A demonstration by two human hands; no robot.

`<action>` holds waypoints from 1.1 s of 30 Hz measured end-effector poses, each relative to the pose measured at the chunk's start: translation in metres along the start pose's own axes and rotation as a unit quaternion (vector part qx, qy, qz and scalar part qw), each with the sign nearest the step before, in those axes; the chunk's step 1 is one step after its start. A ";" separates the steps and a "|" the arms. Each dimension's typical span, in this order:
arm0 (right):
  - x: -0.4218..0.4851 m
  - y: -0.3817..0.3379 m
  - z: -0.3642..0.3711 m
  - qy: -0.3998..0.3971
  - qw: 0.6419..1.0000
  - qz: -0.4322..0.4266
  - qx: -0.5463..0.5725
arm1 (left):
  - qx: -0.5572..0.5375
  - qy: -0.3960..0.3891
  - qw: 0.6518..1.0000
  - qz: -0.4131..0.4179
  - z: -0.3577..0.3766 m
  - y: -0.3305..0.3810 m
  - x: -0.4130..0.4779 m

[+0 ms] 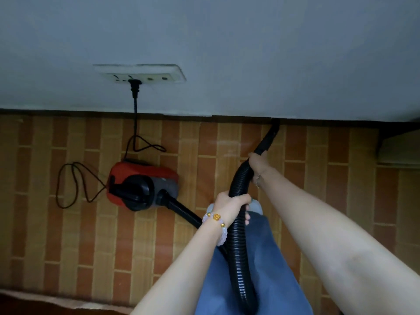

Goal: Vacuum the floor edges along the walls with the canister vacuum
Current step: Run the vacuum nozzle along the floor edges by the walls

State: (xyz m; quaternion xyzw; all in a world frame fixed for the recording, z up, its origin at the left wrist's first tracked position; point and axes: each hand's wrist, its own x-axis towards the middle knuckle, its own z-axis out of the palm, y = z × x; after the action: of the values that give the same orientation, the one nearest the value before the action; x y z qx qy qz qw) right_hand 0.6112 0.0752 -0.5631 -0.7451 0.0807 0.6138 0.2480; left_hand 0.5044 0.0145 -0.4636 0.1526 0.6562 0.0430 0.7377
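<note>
Two hands: both hold the black hose (237,246), with the right hand (258,163) forward and the left hand (229,201) behind it.
Right grip: clamped on the hose's front end, where the crevice nozzle (269,138) begins, probably to steer the tip.
Left grip: fingers wrapped round the ribbed hose further back, likely carrying its slack so it does not drag.
Nozzle: slanted towards the wall (227,42), its tip at the dark seam where the floor (68,223) meets it. Actual contact cannot be told.
Canister vacuum (141,185): red and black, on the floor near the wall and well to the left of the nozzle. The hose runs from its front to the hands.
Canister contents: the body is closed, so any dust inside is hidden.
Power cord (135,110): loops loosely beside the canister, then rises to the plug (134,86) seated in the wall socket (141,73). The slack should let the canister be pulled along.
Stage: edge work seems under way on this stretch of wall.
</note>
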 end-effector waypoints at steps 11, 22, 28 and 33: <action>-0.013 0.016 0.047 -0.025 0.992 -0.008 -0.125 | 0.082 0.008 0.997 -0.008 -0.048 -0.002 0.003; -0.042 0.052 0.137 -0.066 0.986 -0.013 -0.150 | 0.135 0.082 0.982 0.102 -0.134 -0.040 -0.003; -0.048 0.070 0.191 -0.066 0.983 -0.022 -0.170 | 0.124 0.065 0.985 0.105 -0.191 -0.045 -0.006; -0.057 0.073 0.219 -0.061 0.981 -0.025 -0.182 | 0.110 0.059 0.986 0.109 -0.221 -0.044 -0.004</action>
State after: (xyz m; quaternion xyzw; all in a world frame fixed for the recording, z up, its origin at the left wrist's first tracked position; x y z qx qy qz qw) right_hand 0.3754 0.1041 -0.5559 -0.7407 -0.0665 0.6561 0.1283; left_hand 0.2811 0.0086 -0.4922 0.3011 0.6790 0.0596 0.6669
